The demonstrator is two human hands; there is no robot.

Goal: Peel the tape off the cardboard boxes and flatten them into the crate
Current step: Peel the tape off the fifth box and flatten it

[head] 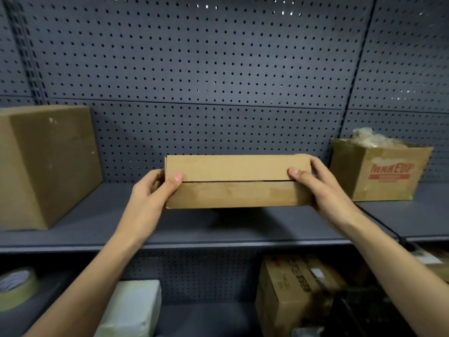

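Below our wrists: tape roll (17, 288), white package (131, 310), printed carton (291, 293). We hold the flat box (238, 181) between both hands: left hand (155, 188) curled round its left end, right hand (315, 183) round its right end, thumbs on the front. Shelf (194, 227) is under it. Closed carton (48, 164) is well left of the left hand, open carton (379, 171) just right of the right hand. Pegboard (194, 69) is behind.

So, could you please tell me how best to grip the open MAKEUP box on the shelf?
Probably by both side walls at once, from the front: the MAKEUP box stands upright, its open top heaped with crumpled filling, so the top offers no hold.
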